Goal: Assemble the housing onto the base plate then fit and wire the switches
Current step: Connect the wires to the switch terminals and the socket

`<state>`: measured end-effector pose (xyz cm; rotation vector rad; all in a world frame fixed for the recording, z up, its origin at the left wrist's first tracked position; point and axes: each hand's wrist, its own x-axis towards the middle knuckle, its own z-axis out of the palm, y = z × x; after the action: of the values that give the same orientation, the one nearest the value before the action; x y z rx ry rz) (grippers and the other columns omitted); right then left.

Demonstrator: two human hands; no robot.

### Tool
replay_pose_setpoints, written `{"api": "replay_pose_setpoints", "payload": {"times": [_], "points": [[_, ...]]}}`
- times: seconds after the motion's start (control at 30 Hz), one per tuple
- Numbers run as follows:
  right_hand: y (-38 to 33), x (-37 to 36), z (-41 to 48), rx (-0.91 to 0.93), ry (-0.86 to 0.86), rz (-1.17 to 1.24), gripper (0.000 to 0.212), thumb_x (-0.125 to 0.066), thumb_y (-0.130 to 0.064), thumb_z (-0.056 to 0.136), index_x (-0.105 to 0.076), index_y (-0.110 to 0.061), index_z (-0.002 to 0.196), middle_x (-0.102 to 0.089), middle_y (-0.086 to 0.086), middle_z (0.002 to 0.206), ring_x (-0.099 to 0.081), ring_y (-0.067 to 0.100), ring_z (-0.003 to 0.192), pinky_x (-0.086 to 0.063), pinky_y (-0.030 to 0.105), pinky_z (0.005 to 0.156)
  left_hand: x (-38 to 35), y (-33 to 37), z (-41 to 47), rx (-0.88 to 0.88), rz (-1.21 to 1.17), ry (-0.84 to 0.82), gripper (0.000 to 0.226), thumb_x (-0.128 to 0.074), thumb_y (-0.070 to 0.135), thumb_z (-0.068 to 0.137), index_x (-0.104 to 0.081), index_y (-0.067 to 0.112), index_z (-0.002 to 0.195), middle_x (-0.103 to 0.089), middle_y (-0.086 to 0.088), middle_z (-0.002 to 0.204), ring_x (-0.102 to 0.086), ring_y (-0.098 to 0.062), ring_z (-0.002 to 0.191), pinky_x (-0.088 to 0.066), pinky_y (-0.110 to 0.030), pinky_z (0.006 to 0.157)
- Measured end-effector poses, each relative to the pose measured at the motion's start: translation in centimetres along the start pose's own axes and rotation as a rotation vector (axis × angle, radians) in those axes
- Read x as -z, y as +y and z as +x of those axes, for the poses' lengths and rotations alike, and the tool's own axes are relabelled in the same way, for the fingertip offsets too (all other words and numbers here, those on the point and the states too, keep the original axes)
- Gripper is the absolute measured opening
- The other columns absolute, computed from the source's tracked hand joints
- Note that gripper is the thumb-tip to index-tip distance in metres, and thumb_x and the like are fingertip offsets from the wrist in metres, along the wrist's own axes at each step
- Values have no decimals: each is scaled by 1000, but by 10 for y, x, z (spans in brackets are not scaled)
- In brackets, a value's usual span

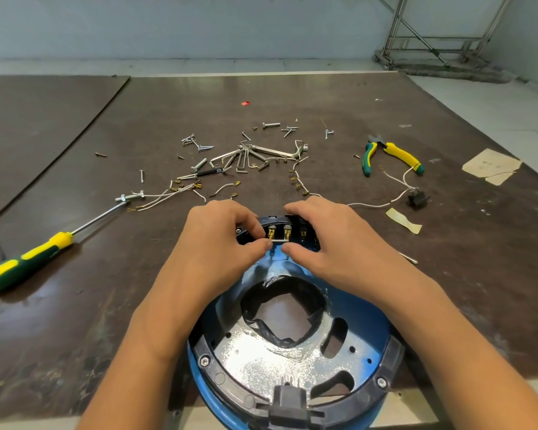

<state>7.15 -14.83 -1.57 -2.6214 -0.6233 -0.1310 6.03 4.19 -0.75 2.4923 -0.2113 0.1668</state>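
Short white jumper wire [279, 240] pinched in left grip [227, 231] at brass switch terminals [271, 234]; right grip [330, 234] clamped over black switch block [293, 219]. Round blue housing [199, 377] apparently bolted already; farther loose white wires [159, 197] unfitted.

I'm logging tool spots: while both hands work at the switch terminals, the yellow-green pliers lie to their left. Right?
No. The head view shows the pliers lying to their right. The left hand and right hand are indeed at the switch terminals.
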Motion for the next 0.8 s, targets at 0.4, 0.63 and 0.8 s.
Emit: {"api": "replay_pose_setpoints", "payload": {"times": [0.4, 0.63, 0.8], "points": [[0, 1, 2, -16, -15, 21, 40, -63, -41, 91, -57, -26, 128, -57, -6, 107, -52, 11, 94, -43, 28, 78, -4, 1, -2, -21, -87, -5, 38, -78, 22, 79, -52, 28, 106, -63, 15, 99, -62, 0, 93, -52, -19, 80], [-2, 3, 1, -19, -18, 31, 44, -65, -38, 91, -56, -24, 132, -60, -4, 116, -55, 14, 105, -47, 33, 89, -5, -5, 0, -62, -130, -60, 66, -80, 21, 80, -43, 32, 134, -64, 12, 119, -61, -4, 106, -44, -12, 86], [-2, 6, -1, -60, 21, 144, 46, -73, -32, 87, -54, -24, 128, -64, -6, 119, -60, 10, 107, -46, 23, 87, -5, -7, 4, -72, -63, -65, 72, -84, 29, 75, -50, 29, 138, -65, 11, 124, -57, -3, 113, -42, -19, 95]]}}
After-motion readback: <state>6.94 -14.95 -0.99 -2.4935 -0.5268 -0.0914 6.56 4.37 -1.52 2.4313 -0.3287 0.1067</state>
